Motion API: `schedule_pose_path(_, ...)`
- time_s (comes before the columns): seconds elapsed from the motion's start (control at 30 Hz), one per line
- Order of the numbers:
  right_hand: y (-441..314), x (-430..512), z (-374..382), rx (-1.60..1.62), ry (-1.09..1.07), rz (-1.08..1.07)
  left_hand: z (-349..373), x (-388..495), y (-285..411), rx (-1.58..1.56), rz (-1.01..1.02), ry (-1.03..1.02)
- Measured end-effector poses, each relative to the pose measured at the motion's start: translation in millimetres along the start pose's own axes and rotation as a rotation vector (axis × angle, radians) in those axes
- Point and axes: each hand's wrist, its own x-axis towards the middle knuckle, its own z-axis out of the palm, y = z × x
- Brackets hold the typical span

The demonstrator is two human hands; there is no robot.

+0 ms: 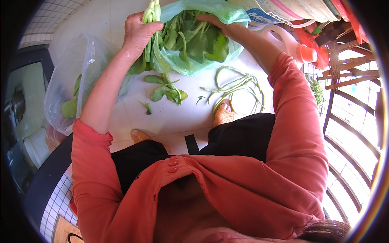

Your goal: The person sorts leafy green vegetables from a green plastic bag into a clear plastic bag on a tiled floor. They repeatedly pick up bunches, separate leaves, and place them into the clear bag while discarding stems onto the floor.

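Observation:
My left hand (136, 35) grips a bunch of leafy greens (149, 15), its pale stems pointing up and its leaves hanging below the fist. To the right, my right hand (212, 22) reaches into an open, pale green plastic bag (176, 63). More leafy greens (200, 39) fill that bag. My right fingertips are partly hidden among leaves, so I cannot tell whether they grip anything. Below the bag, loose leaves (159, 92) lie on the white tiled floor (179, 121). A clear plastic bag (65, 85) with some leaves inside stands left of my left forearm.
Long beans (234, 86) lie coiled on the floor by my sandalled foot (224, 114). A white bucket (273, 12), a jug with an orange cap (307, 54) and a woven basket (337, 66) stand at right. A dark-framed glass panel (29, 88) is at left.

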Motion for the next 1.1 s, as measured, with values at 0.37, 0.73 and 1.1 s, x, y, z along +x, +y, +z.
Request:
schedule_pose_path(0.37, -57, 4, -3, 0.381, 0.037, 0.96, 5, -7, 22, -0.133, 0.035, 0.008)
schedule_pose_path(0.73, -17, 16, -27, 0.561, 0.364, 0.955, -4, -4, 20, -0.216, -0.108, -0.106)
schedule_pose_path(1.1, 0, 47, -4, 0.052, 0.2, 0.96, 2, -5, 23, -0.302, -0.17, -0.151)
